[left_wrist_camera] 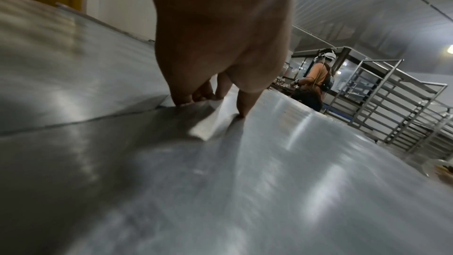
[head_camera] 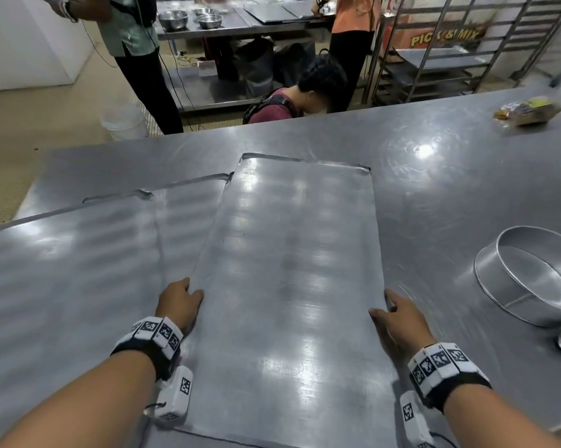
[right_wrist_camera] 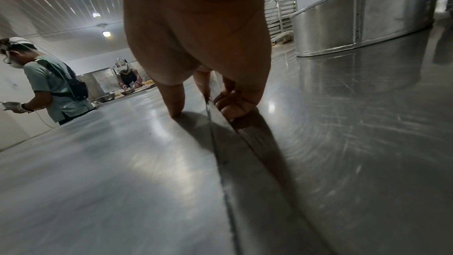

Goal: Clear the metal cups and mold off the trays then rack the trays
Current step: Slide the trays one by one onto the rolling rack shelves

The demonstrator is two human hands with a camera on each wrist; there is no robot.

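Both hands' grip on tray edges

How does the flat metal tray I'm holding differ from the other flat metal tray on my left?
The held flat metal tray is gripped at its long edges by the left hand and right hand; the left flat metal tray is untouched. The held tray overlaps the left tray's edge, lying on top. The held tray runs lengthwise away from you; the left one is partly cut off. Both are bare, shiny and rimmed.

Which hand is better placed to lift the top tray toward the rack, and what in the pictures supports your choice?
Neither alone: left hand and right hand each grip a long edge of the top tray, thumbs on top. If forced, right, probably: the rack stands on that side.
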